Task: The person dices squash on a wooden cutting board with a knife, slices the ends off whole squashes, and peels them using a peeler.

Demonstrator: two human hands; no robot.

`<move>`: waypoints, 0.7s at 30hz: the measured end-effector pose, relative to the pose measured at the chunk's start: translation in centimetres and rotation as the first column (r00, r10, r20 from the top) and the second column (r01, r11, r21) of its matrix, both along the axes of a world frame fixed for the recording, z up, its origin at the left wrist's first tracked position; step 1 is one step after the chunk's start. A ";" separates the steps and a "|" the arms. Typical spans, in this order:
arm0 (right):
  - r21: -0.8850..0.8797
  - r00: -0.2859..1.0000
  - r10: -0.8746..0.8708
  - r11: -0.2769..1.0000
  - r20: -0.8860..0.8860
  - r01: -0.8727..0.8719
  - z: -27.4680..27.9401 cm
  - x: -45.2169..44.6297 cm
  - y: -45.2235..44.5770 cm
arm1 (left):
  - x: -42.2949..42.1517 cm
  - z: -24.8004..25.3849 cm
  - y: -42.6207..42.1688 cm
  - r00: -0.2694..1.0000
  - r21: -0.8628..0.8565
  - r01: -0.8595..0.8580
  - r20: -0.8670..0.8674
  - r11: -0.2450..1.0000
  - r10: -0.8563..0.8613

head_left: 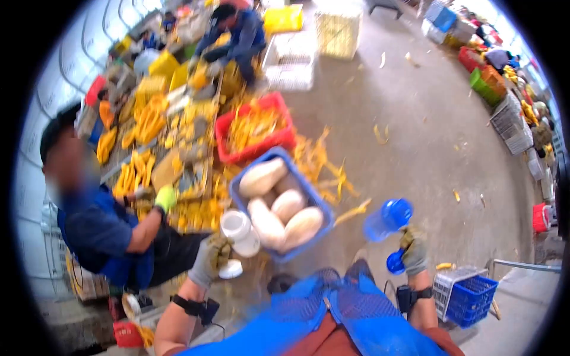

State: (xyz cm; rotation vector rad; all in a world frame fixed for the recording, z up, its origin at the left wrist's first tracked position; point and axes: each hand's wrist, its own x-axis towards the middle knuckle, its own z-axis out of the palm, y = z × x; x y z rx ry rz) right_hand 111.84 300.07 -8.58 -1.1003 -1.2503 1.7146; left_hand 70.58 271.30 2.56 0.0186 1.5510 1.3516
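Jar [239, 233], white and uncapped, gripped by gloved left hand [214, 255], white lid [230, 269] just below; overlaps blue crate [313, 193] edge in view. Right hand [414, 246] grips blue bottle [383, 222], blue lid [395, 262] at fingers. Floor [427, 124] open beyond bottle.

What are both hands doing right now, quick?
Left hand: closed, holding a white jar and a white lid.
Right hand: closed, holding a blue bottle and a blue cap.
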 end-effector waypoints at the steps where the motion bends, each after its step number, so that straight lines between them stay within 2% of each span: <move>1: -0.097 0.997 -0.021 0.995 -0.074 0.014 -0.3 0.6 1.6 | 0.6 -1.2 2.4 0.999 -0.033 0.012 0.048 0.999 -0.010; 2: -0.195 0.989 -0.035 0.981 -0.145 0.006 -0.4 1.3 3.7 | 1.1 -2.2 5.2 0.995 -0.068 0.020 0.099 0.997 -0.013; 4: -0.220 1.000 -0.011 0.976 -0.014 0.008 1.2 2.7 7.3 | 3.1 -1.7 11.1 0.992 -0.059 0.044 0.122 0.997 -0.037; 5: -0.252 1.000 -0.018 0.968 -0.015 0.014 1.2 3.4 9.0 | 3.5 -2.0 13.9 0.991 -0.090 0.111 0.087 0.990 -0.103; 11: -0.321 0.993 -0.120 0.941 -0.013 0.110 -1.7 8.9 22.5 | 6.9 -3.1 32.9 0.947 -0.014 0.223 0.239 0.975 -0.213; 13: -0.322 0.977 -0.211 0.926 -0.017 0.195 -3.2 10.3 26.3 | 7.6 -2.9 39.5 0.927 -0.015 0.286 0.256 0.958 -0.273; 15: -0.323 0.934 -0.354 0.879 0.047 0.350 -4.3 12.0 30.8 | 7.7 -4.0 47.1 0.907 -0.004 0.353 0.248 0.935 -0.341; 18: -0.361 0.842 -0.515 0.764 0.160 0.535 -5.2 14.5 38.6 | 7.9 -4.4 58.0 0.878 -0.048 0.479 0.019 0.876 -0.479; 19: -0.324 0.809 -0.568 0.745 0.153 0.584 -4.9 14.5 42.2 | 7.4 -3.5 61.8 0.856 0.015 0.506 0.116 0.862 -0.504; 21: -0.271 0.753 -0.637 0.705 0.166 0.656 -3.6 15.3 47.9 | 7.0 -4.1 68.7 0.849 0.016 0.515 0.134 0.857 -0.512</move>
